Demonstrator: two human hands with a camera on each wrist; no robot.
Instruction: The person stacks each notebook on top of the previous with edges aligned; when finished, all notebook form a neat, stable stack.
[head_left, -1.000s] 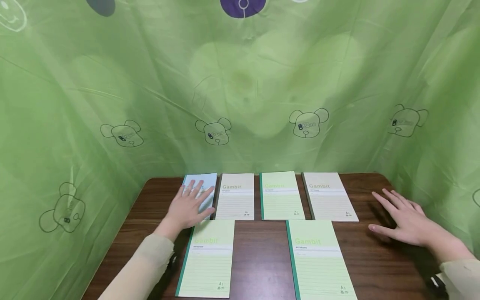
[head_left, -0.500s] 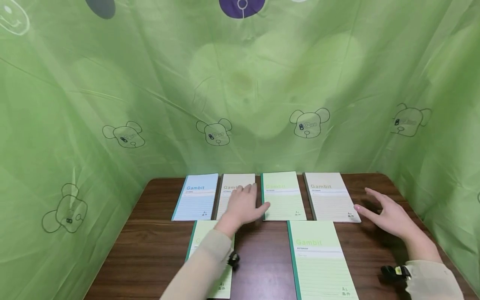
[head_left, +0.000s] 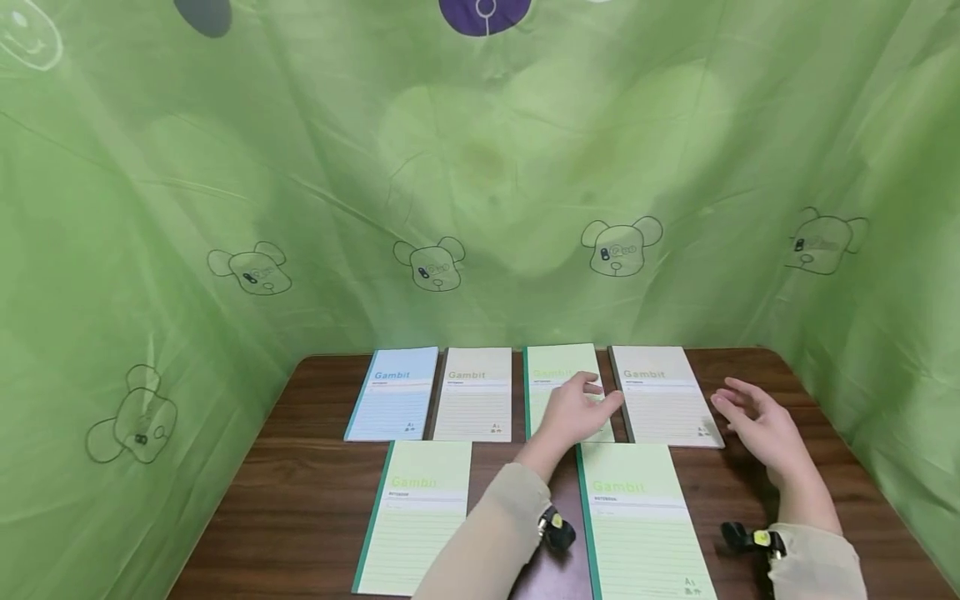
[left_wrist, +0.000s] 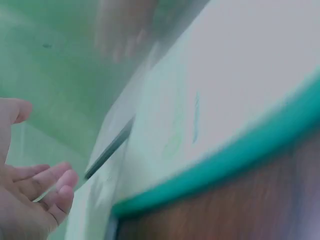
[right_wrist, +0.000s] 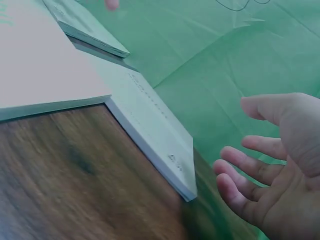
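My left hand (head_left: pixel 573 410) hovers over the lower right part of a green notebook (head_left: pixel 546 398) in the back row, thumb toward the white notebook (head_left: pixel 660 404) at that row's right end. Just off the white notebook's right edge is my right hand (head_left: pixel 763 425), fingers bent loosely. Nothing is between the fingers of either hand. In the left wrist view, the left hand (left_wrist: pixel 32 197) has its palm turned up to the camera, beside blurred notebooks. The right wrist view has the right hand (right_wrist: pixel 280 167) apart from the white notebook's corner (right_wrist: pixel 175 160).
A blue notebook (head_left: pixel 393 404) and another white notebook (head_left: pixel 474 404) complete the back row. Two green notebooks lie nearer, one at left (head_left: pixel 412 508) and one at right (head_left: pixel 643 533). The dark wooden table (head_left: pixel 285 500) meets a green curtain (head_left: pixel 480 183) behind and at both sides.
My left hand has swept right from the blue notebook, past the white one, to the green notebook. My right hand has moved left to the right-end white notebook's edge. The notebooks stay put.
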